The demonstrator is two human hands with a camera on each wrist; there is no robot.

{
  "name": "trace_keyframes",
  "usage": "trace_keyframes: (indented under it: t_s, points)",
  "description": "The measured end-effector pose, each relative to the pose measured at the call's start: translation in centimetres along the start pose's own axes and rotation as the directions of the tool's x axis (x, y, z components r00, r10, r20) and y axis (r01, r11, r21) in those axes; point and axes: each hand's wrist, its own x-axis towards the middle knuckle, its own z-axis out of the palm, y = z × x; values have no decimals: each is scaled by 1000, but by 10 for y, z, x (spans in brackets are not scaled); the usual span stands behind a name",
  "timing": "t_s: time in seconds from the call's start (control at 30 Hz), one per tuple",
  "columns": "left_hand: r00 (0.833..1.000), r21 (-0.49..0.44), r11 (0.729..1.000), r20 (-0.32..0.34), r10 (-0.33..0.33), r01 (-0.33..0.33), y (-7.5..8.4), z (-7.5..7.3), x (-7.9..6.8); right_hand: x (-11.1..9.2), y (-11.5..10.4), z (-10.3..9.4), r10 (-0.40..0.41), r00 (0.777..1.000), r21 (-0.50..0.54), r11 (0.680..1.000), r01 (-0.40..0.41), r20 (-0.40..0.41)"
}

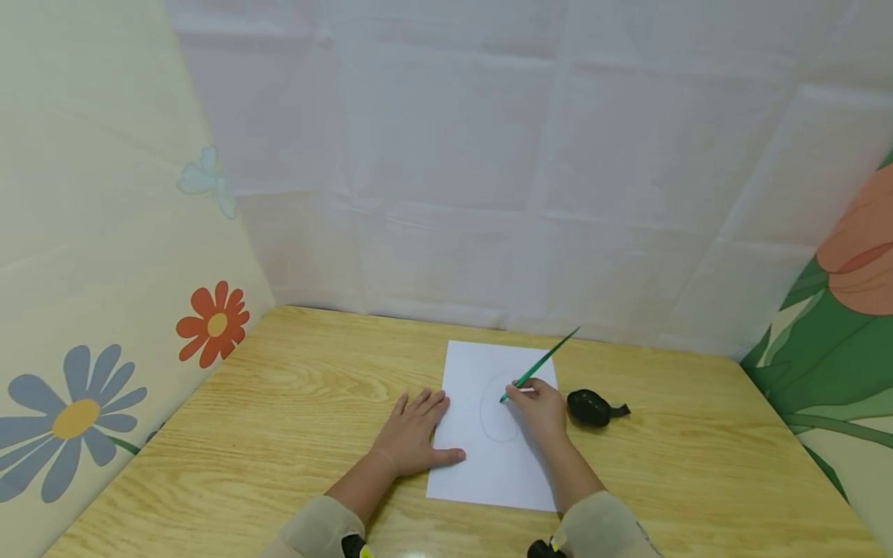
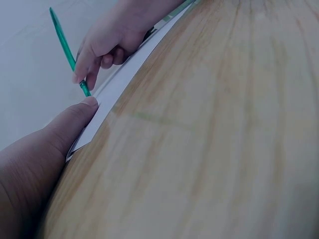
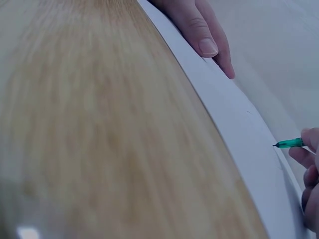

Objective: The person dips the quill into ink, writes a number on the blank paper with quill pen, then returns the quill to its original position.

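A white sheet of paper [image 1: 467,473] lies on the wooden table, with a faint oval outline drawn near its middle. My right hand [image 1: 544,411] pinches a green pen [image 1: 540,361] close to its tip, which meets the paper inside the oval's upper part. The pen's long tapered end slants up to the right. My left hand [image 1: 412,434] rests with fingers spread over the paper's left edge, thumb [image 2: 75,119] on the sheet. In the right wrist view the pen's dark point [image 3: 275,145] shows right at the paper.
A shiny black rounded object [image 1: 589,408] with a short tail lies just right of the paper. The wooden table [image 1: 293,403] reaches back to a pale cloth backdrop [image 1: 446,170]. Panels with printed flowers [image 1: 212,324] stand at both sides.
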Motion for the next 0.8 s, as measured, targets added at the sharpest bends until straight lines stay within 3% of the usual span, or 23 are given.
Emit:
trace_keyframes:
  t_s: [0.53,0.8]
  points:
    - [1000,10,1000,5,-1,1,1,-2,-1,1,-1,3,3,1000,28,1000,-4,26]
    - [1000,15,1000,15,-7,7,2,-2,0,1,-2,6,-1,1000,-7,1000,1,26]
